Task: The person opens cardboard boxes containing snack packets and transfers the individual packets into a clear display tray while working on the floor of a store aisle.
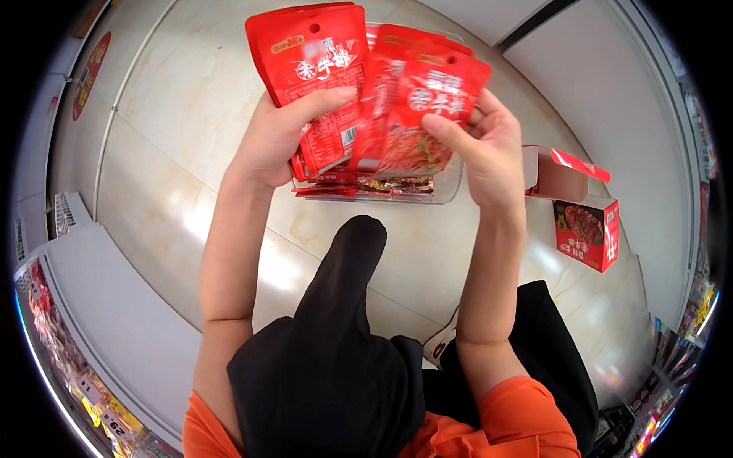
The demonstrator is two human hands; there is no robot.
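Red snack packets fill both of my hands above a clear plastic bin. My left hand [279,133] is closed around a stack of red packets [321,57], its thumb pressed across the front. A few more red packets [435,91] are fanned in my right hand [489,145], thumb on the front one and fingers behind. The two bunches touch or overlap slightly in the middle. Below them, the clear bin [450,187] stands on the floor with more packets [328,189] lying in it, largely hidden by those I hold.
To the right, an opened red cardboard box [561,179] lies on the tiled floor beside a red box with a food picture [584,233]. Shelves of packaged goods [84,374] line the lower left, with more at the right edge. My black-trousered knee [355,244] rises below the bin.
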